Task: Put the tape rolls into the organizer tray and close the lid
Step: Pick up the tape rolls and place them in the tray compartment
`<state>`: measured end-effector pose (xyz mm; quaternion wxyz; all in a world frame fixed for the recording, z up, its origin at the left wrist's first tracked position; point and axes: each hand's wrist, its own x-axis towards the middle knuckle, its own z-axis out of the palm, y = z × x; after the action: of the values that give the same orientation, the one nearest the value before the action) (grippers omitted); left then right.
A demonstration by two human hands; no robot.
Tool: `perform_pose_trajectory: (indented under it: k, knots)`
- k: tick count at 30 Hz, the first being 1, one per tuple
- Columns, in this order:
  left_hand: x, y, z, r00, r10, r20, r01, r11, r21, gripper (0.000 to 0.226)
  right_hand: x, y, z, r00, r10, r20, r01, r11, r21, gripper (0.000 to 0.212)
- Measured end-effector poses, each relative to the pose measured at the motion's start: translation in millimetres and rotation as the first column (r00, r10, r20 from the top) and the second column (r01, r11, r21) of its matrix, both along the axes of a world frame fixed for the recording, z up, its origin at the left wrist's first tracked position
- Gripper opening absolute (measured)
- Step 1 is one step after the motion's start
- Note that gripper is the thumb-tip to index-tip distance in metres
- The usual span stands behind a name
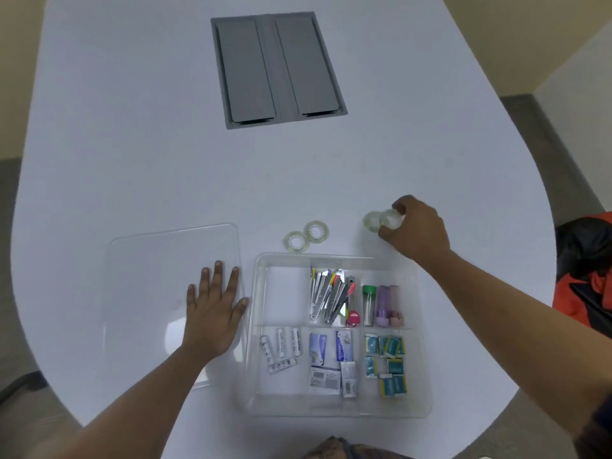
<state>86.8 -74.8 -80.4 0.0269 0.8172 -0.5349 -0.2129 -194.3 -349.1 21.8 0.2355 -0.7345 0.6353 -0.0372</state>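
On the white table [165, 144] the clear organizer tray [337, 409] sits open in front of the person, its lid [149, 260] lying flat just to its left. The left hand [213, 314] rests palm down on the lid, fingers spread, gripping nothing. The right hand [419, 231] is out beyond the tray's far right corner, fingers curled around a clear tape roll [390, 218]; a second roll [372, 221] sits right against it, and from here it's hard to say whether that one is held too or just lying on the table. Two more tape rolls lie touching each other just past the tray's far edge, one nearer the tray [295, 241] and one slightly behind it [317, 230]. Inside the tray, the far left compartment is bare; the others hold batteries [281, 349], staplers [331, 296], small tubes [382, 306], staple packs [331, 362] and blue packets [387, 359]. A grey panel [278, 67] is set into the table farther away
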Motion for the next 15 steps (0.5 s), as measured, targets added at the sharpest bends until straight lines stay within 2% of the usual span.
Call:
perform_pose_trajectory:
  k: [2, 4, 6, 9, 12, 15]
  knots:
    - [-1, 0, 1, 1.0, 0.005, 0.015, -0.004, 1.0, -0.013, 0.068, 15, 21, 14, 0.988, 0.08, 0.131, -0.073, 0.996, -0.051, 0.043]
    - [-2, 0, 1, 0.999, 0.003, 0.034, -0.002, 1.0, -0.007, 0.067, 31, 49, 24, 0.944, 0.245, 0.222, -0.241, 0.969, -0.046, 0.034]
    - [-2, 1, 1, 0.999, 0.0, 0.039, 0.001, 1.0, -0.002, 0.066, 48, 79, 27, 0.874, 0.425, 0.237, -0.436, 0.9, -0.007, 0.031]
    - [-2, 0, 1, 1.0, 0.005, 0.031, -0.004, 1.0, -0.009, 0.067, 69, 112, 19, 0.763, 0.63, 0.14, -0.642, 0.764, 0.062, 0.026]
    - [-3, 0, 0, 1.0, 0.003, 0.022, -0.003, 1.0, -0.011, 0.067, 81, 130, 5, 0.677, 0.732, 0.081, -0.733, 0.661, 0.161, 0.027]
    - [-2, -1, 0, 1.0, 0.006, 0.019, -0.006, 1.0, -0.021, 0.067, 90, 136, -5, 0.549, 0.826, -0.129, -0.813, 0.563, 0.145, 0.024]
